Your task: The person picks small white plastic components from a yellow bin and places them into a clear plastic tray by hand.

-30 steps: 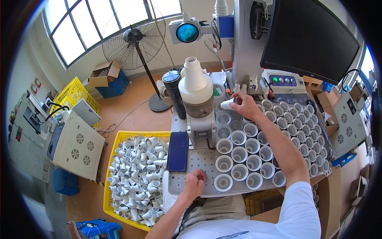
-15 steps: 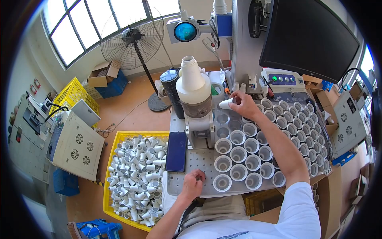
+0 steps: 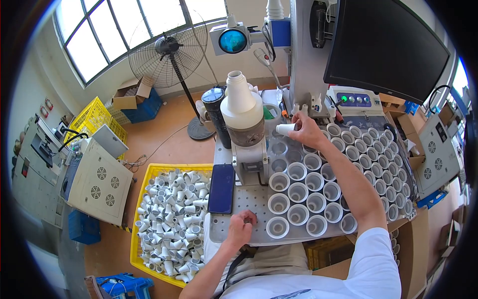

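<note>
Between the thumb and fingers of my right hand (image 3: 307, 131) is a small white tapered plastic cup (image 3: 285, 129), lying sideways above the back of the metal worktable (image 3: 244, 199). Rows of similar white cups (image 3: 298, 215) stand mouth up on the table below my right forearm. My left hand (image 3: 241, 228) rests with curled fingers on the table's front edge, near a dark phone (image 3: 221, 188). The inside of its grip is hidden. Just left of the held cup stands a machine fixture bearing a large cream stepped cone (image 3: 242, 107).
A yellow crate (image 3: 149, 172) heaped with loose white cups stands left of the table. Above hang a machine head with a blue lens (image 3: 232, 41) and a black monitor (image 3: 388, 47). A control box (image 3: 356, 99) with a green light sits behind the cups. A fan (image 3: 168, 46) stands farther back.
The view has shifted very slightly. My right hand still grips the cup in nearly the same place, and my left hand stays at the table edge.
</note>
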Demonstrator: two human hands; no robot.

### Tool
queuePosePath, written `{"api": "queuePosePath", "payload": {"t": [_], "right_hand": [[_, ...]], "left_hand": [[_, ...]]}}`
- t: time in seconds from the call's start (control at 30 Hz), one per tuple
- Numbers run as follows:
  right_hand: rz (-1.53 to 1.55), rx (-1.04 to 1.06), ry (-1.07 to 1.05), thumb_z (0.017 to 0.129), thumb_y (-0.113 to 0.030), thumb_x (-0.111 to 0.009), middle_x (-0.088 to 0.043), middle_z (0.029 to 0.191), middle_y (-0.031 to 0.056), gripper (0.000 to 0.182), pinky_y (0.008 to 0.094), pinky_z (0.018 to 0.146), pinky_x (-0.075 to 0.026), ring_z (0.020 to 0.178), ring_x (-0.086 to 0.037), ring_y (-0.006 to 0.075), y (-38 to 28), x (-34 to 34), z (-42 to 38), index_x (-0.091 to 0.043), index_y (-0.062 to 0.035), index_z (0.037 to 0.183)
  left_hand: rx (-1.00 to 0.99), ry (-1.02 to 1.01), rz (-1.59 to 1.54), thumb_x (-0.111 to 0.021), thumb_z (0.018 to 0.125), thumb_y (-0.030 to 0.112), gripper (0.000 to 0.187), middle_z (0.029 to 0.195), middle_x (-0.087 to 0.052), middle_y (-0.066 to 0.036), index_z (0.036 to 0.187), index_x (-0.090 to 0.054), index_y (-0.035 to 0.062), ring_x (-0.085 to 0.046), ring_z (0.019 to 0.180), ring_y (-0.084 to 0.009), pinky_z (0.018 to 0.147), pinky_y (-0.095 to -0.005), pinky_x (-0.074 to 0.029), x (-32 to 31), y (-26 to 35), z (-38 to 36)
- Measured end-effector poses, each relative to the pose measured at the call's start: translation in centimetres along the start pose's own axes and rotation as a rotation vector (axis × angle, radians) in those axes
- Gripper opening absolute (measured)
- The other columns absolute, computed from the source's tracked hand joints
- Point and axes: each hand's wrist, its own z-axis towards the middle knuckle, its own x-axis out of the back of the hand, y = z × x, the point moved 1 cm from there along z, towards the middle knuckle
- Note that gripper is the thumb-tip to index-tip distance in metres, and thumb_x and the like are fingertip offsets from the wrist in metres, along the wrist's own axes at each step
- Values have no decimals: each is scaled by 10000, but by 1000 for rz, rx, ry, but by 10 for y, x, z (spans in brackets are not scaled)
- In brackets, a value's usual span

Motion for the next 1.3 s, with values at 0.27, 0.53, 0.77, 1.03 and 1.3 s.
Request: {"api": "queuePosePath", "payload": {"t": [0.27,0.53,0.77,1.03,1.3], "right_hand": [[39,-15,106,674,-221,-767,-535,767,97,370,332,688,-452,719,-526,203,7,11,5,-495,-36,841],[526,81,292,750,-191,-817,-468,728,-24,333,261,626,-386,668,-415,77,-90,48,16,-497,-96,765],[827,342,230,805,-208,-833,-509,742,-25,343,242,626,-419,677,-470,59,-192,25,23,-516,-89,751],[463,385,150,833,-285,-812,-658,848,75,338,327,787,-516,831,-607,147,-184,-11,14,-571,-49,803],[-483,-39,-268,816,-349,-762,-694,1132,179,437,404,957,-496,1072,-651,310,-88,58,-12,-647,-21,1082]], "left_hand": [[-73,136,-66,-368,641,78,285,689,-653,-117,662,-607,-75,-604,679,-184,714,-264,-478,39,20,31],[-684,635,62,-356,816,127,371,872,-672,-149,831,-686,-41,-631,911,-198,840,-329,-464,105,153,171],[-259,402,-102,-339,875,154,359,911,-626,-101,915,-680,49,-570,945,-221,905,-323,-448,106,218,223],[-131,529,131,-407,819,164,295,795,-585,-26,667,-647,88,-513,858,-163,907,-271,-419,232,95,135],[-20,893,307,-367,719,17,253,744,-602,-93,759,-606,-56,-592,756,-205,800,-331,-482,303,-112,2]]}}
